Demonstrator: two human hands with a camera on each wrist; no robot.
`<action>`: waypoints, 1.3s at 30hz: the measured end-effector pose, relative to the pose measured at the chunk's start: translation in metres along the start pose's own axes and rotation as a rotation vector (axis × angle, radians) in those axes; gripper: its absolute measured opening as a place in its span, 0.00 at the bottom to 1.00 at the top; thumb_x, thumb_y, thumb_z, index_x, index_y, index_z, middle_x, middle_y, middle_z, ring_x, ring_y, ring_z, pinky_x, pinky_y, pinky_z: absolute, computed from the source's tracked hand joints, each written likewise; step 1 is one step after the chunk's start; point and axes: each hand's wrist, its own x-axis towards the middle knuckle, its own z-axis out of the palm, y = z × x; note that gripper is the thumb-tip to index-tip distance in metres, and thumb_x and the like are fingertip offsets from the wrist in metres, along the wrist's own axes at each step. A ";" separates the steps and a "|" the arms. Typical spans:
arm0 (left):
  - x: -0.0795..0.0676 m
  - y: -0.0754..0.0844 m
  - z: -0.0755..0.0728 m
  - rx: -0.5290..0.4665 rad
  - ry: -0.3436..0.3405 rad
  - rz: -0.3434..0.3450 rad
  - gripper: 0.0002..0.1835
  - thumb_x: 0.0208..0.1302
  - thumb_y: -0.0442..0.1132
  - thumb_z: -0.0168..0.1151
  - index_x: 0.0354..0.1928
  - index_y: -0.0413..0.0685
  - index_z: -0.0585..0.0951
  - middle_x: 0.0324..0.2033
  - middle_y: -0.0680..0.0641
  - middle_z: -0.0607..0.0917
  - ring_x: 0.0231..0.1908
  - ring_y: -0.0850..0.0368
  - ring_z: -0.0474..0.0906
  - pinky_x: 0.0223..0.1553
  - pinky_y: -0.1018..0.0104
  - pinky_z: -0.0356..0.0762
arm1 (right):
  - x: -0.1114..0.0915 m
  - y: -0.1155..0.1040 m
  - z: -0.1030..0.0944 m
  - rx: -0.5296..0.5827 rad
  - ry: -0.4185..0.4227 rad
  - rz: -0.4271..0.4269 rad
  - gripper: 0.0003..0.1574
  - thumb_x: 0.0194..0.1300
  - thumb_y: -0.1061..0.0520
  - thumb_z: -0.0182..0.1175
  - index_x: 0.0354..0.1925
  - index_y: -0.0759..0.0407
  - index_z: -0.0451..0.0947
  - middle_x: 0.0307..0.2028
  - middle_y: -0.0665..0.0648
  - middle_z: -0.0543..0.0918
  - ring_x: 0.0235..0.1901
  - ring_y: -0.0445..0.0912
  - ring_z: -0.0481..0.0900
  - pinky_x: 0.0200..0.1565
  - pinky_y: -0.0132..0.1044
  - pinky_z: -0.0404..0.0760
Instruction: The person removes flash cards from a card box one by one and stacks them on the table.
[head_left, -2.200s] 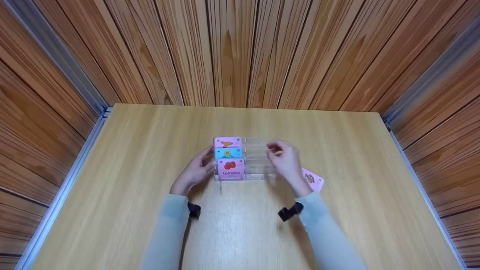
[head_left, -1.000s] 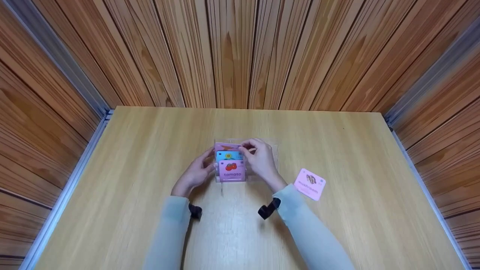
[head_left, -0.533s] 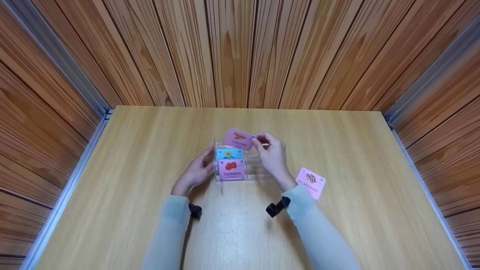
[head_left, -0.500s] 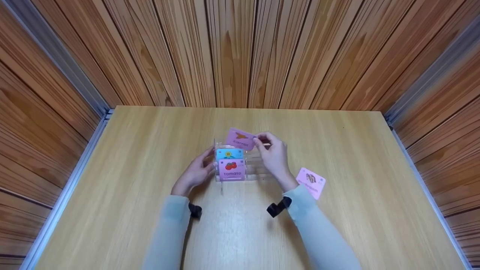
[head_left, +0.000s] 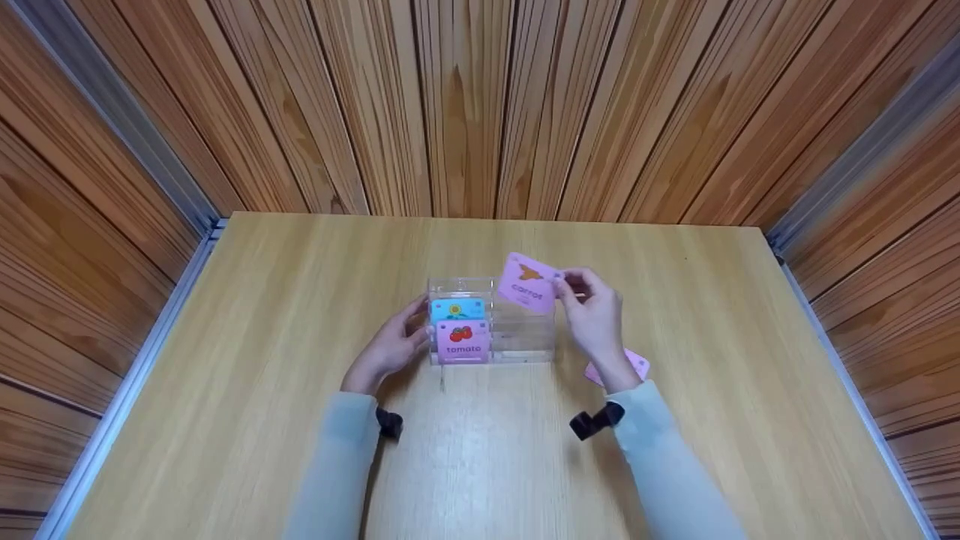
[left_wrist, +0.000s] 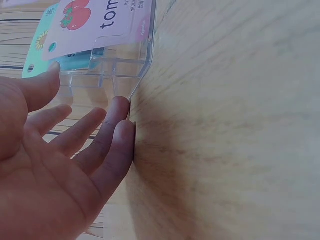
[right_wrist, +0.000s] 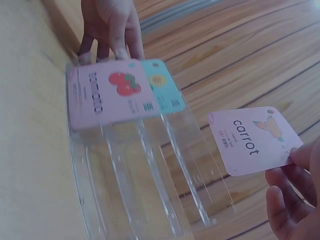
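Observation:
A pink carrot flashcard (head_left: 529, 283) is pinched at its right corner by my right hand (head_left: 594, 311), tilted above the right half of a clear tiered card holder (head_left: 523, 357). In the right wrist view, the carrot card (right_wrist: 252, 140) is apart from the tiers. My left hand (head_left: 390, 345) is at the holder's left side; the left wrist view shows its fingers (left_wrist: 117, 145) loosely extended, fingertips right at the base and thumb beside the cards. A pink tomato card (head_left: 463, 346) stands in the front left tier, with a blue sunflower card (head_left: 457, 307) behind it.
A pink card (head_left: 637, 363) lies on the wooden table (head_left: 300, 300) to the right, partly covered by my right wrist. Wood-plank walls (head_left: 465, 112) enclose the table at the back and sides.
My right hand went to the back left tier, pinched the carrot card, lifted it out and carried it right, over the holder's right half. The left hand stayed in place.

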 end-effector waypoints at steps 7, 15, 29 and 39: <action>0.000 0.000 0.000 0.003 0.003 -0.007 0.35 0.73 0.45 0.59 0.74 0.83 0.58 0.73 0.56 0.63 0.74 0.49 0.53 0.71 0.41 0.51 | -0.010 -0.001 -0.026 -0.020 0.016 0.044 0.08 0.67 0.70 0.61 0.44 0.76 0.80 0.35 0.69 0.84 0.35 0.62 0.82 0.34 0.25 0.79; -0.001 -0.002 0.000 0.003 0.006 -0.009 0.35 0.73 0.45 0.59 0.74 0.83 0.57 0.74 0.56 0.62 0.74 0.48 0.53 0.70 0.40 0.51 | -0.021 0.055 -0.056 -0.099 0.036 0.147 0.10 0.69 0.63 0.62 0.47 0.66 0.81 0.36 0.61 0.83 0.34 0.50 0.83 0.33 0.29 0.81; -0.002 -0.001 0.002 0.002 0.010 -0.013 0.35 0.73 0.46 0.58 0.75 0.81 0.57 0.74 0.56 0.61 0.74 0.49 0.55 0.71 0.42 0.52 | -0.046 0.086 -0.099 -0.208 0.086 0.271 0.10 0.68 0.64 0.63 0.47 0.68 0.82 0.36 0.62 0.83 0.33 0.47 0.82 0.32 0.27 0.81; -0.002 -0.001 0.002 0.009 0.012 -0.016 0.35 0.74 0.47 0.58 0.75 0.80 0.56 0.75 0.55 0.60 0.73 0.47 0.55 0.71 0.41 0.52 | -0.064 0.100 -0.116 -0.280 0.035 0.422 0.14 0.70 0.62 0.61 0.51 0.69 0.81 0.40 0.64 0.83 0.34 0.42 0.80 0.32 0.25 0.78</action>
